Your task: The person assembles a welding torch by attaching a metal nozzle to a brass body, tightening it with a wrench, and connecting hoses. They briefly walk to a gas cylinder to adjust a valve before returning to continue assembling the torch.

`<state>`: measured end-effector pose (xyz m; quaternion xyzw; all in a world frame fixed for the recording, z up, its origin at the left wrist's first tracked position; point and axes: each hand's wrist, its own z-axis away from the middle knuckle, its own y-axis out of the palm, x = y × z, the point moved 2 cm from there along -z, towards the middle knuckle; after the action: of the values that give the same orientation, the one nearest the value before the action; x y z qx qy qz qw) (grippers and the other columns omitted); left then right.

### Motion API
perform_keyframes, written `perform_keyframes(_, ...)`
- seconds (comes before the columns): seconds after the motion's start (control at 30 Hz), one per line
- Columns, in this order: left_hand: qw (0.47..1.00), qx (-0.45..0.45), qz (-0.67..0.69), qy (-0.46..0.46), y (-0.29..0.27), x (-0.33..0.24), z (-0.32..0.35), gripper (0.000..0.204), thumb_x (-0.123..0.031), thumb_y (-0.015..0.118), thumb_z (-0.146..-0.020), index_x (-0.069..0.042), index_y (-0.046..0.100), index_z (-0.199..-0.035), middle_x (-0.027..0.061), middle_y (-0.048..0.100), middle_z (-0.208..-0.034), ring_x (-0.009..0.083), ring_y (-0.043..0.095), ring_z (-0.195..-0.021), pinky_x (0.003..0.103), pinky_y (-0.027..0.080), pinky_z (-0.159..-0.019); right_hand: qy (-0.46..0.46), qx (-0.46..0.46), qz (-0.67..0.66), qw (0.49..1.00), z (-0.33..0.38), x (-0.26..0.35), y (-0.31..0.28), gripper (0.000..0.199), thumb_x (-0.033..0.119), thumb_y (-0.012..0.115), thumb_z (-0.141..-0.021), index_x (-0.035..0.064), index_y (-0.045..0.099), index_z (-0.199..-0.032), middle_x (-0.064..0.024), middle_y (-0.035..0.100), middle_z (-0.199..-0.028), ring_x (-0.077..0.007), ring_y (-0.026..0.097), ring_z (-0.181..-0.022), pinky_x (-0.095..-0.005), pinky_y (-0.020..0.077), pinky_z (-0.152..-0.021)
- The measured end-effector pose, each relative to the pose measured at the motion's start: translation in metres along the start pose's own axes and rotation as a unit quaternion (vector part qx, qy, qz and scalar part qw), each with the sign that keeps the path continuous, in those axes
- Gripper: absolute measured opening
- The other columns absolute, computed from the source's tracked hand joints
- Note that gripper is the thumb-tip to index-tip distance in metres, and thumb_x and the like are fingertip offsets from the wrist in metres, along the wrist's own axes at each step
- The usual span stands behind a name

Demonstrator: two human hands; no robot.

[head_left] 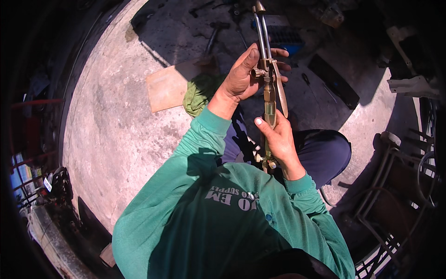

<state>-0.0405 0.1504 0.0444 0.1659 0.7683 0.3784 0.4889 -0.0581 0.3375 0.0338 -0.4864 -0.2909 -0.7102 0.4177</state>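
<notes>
Grip: right hand [282,139] wrapped around the handle of one brass torch [270,95]; left hand [239,79] behind its forward section, thumb and fingers spread. Surface: concrete floor [107,139], part sunlit, part shaded; tan board [162,90], green cloth [193,100], hammer [214,37]. Torch: before the torso [232,223], tip pointing away; twin silvery tubes [266,37], side lever [280,90], ridged knob [256,73], worn finish.
</notes>
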Motion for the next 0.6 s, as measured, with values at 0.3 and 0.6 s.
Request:
perform_keyframes(0.3, 0.977, -0.117, -0.016, -0.175, 0.003, 0.023, 0.057, 0.029, -0.028, 0.067, -0.099, -0.004, 0.059, -0.113, 0.0072, 0.065, -0.099, 0.0212, 0.067, -0.092, 0.040, 0.056, -0.087, -0.018, -0.016, 0.057, 0.998, -0.006, -0.006, 0.004, 0.046, 0.022, 0.078, -0.087, -0.0050, 0.059, -0.119, -0.0074, 0.066, -0.089, -0.0142, 0.061, -0.079, -0.0328, 0.0511, -0.073)
perform_keyframes(0.6, 0.970, -0.209, 0.013, -0.122, 0.010, 0.044, 0.047, 0.044, -0.054, 0.066, -0.096, -0.013, 0.052, -0.087, -0.0007, 0.053, -0.069, 0.0110, 0.055, -0.058, 0.026, 0.046, -0.052, -0.275, -0.158, 0.198, 0.928, -0.009, 0.062, -0.033, 0.039, 0.032, 0.074, -0.091, -0.0032, 0.062, -0.079, -0.0115, 0.058, -0.070, -0.0220, 0.057, -0.060, -0.0347, 0.0452, -0.057)
